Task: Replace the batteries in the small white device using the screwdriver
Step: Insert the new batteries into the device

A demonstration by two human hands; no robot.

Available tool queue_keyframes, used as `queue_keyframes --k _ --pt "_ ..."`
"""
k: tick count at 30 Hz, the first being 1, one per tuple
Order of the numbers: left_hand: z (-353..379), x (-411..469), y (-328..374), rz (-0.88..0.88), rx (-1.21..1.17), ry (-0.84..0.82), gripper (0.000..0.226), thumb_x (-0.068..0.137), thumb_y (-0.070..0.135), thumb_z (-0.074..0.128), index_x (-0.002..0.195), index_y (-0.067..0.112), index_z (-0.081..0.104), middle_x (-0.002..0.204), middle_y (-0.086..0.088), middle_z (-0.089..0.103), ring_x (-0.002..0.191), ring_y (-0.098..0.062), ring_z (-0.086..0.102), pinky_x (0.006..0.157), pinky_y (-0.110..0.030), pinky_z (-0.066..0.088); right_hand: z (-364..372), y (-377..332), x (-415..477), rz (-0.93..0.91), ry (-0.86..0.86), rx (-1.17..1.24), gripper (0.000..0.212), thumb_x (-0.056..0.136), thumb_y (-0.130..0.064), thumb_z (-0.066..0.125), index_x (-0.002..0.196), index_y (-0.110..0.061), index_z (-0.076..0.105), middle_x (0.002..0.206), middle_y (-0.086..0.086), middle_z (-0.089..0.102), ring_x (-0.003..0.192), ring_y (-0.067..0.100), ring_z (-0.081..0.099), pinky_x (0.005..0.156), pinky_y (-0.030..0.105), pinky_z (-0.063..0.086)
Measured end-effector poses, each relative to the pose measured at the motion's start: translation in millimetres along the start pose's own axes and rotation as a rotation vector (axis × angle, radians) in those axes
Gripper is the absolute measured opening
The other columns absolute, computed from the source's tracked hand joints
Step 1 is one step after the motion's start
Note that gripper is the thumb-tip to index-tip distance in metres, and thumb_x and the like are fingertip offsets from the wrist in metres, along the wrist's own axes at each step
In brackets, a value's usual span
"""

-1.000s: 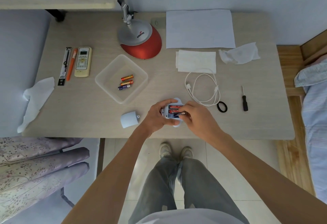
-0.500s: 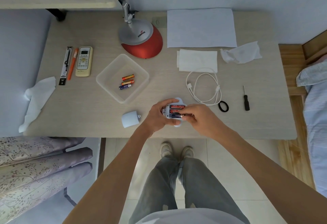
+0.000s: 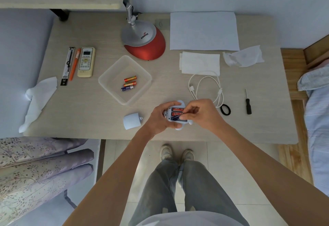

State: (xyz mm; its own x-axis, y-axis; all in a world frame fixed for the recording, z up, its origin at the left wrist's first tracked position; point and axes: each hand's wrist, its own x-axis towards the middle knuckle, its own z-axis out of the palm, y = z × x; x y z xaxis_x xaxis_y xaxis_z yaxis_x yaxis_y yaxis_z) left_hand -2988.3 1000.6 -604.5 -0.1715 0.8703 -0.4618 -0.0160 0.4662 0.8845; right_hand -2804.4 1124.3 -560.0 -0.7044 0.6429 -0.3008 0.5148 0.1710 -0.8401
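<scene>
The small white device (image 3: 178, 126) is held just above the near edge of the bench (image 3: 80, 111), near its middle, with its open battery compartment facing up; two red batteries (image 3: 176, 111) lie side by side in the far slots and a dark battery (image 3: 175, 118) sits in the nearest slot, slightly askew. The left hand (image 3: 159, 117) grips the device from its left side, fingers (image 3: 170, 104) curled over the far edge; the right hand (image 3: 201, 114) comes in from the right, its fingers (image 3: 188, 110) drawn together and pinching the right end of the dark battery.

Just left of the left hand a pale rounded cover (image 3: 132, 121) lies on the bench; beyond it stands a clear plastic tray (image 3: 106, 81) holding three loose batteries (image 3: 130, 83), two orange-red and one dark blue. To the right of the right hand lie a black ring (image 3: 225, 109) and a coiled white cable (image 3: 204, 86); the screwdriver (image 3: 248, 103), black-handled, lies apart from both hands further right, tip pointing away.

Farther back are a red and silver lamp base (image 3: 144, 42), a sheet of paper (image 3: 203, 30), a folded tissue (image 3: 200, 63) and a crumpled tissue (image 3: 243, 56); at the left lie a remote control (image 3: 86, 62), an orange pen (image 3: 74, 63) and a black packet (image 3: 67, 65).
</scene>
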Motion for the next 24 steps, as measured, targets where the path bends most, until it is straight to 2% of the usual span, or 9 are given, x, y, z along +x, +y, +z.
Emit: queue_keyframes --k 3,6,10,13,20,24 --pt "-1 1 -2 -0.003 -0.002 -0.005 0.087 0.064 0.003 0.102 0.139 0.028 0.068 0.136 -0.003 0.067 0.121 -0.021 0.070 0.099 -0.038 0.064 2 4 -1 -0.019 -0.008 -0.024 0.014 0.076 -0.015 0.096 0.083 -0.012 0.085 0.075 -0.004 0.077 0.062 0.006 0.068 0.061 0.018 0.051" --pt "1 0 -2 0.003 0.001 0.003 0.086 0.064 0.004 0.102 0.140 0.026 0.068 0.136 -0.004 0.066 0.121 -0.021 0.070 0.100 -0.039 0.064 8 10 -1 -0.077 -0.011 -0.073 0.014 0.075 -0.017 0.096 0.079 -0.012 0.083 0.077 0.003 0.071 0.065 0.017 0.064 0.063 0.032 0.052" --pt "2 0 -3 0.015 0.006 0.023 0.087 0.062 0.006 0.103 0.140 0.024 0.068 0.135 -0.006 0.067 0.121 -0.024 0.070 0.101 -0.042 0.063 21 15 4 -0.125 0.034 -0.127 0.013 0.078 -0.019 0.094 0.081 -0.012 0.084 0.081 0.001 0.068 0.069 0.009 0.058 0.067 0.031 0.048" --pt "1 0 -2 0.006 0.018 0.016 0.086 0.064 0.007 0.103 0.140 0.024 0.068 0.134 -0.006 0.067 0.120 -0.023 0.070 0.102 -0.041 0.063 23 17 7 -0.128 0.047 -0.157 0.012 0.079 -0.020 0.094 0.083 -0.013 0.084 0.081 0.000 0.069 0.073 0.014 0.062 0.069 0.036 0.053" --pt "1 -1 0 -0.002 0.015 0.014 0.085 0.063 0.005 0.103 0.139 0.024 0.069 0.132 -0.007 0.069 0.117 -0.023 0.072 0.100 -0.040 0.063 28 14 1 -0.117 0.117 -0.135 0.017 0.074 -0.020 0.097 0.080 -0.015 0.081 0.085 -0.004 0.066 0.073 0.002 0.058 0.069 0.026 0.048" --pt "0 -2 4 0.004 0.005 -0.004 0.084 0.064 0.000 0.101 0.139 0.019 0.069 0.131 -0.006 0.071 0.115 -0.021 0.073 0.097 -0.035 0.064 27 18 1 -0.095 0.177 -0.112 0.039 0.069 -0.027 0.100 0.093 -0.015 0.072 0.099 -0.003 0.054 0.082 0.000 0.057 0.074 0.021 0.051"
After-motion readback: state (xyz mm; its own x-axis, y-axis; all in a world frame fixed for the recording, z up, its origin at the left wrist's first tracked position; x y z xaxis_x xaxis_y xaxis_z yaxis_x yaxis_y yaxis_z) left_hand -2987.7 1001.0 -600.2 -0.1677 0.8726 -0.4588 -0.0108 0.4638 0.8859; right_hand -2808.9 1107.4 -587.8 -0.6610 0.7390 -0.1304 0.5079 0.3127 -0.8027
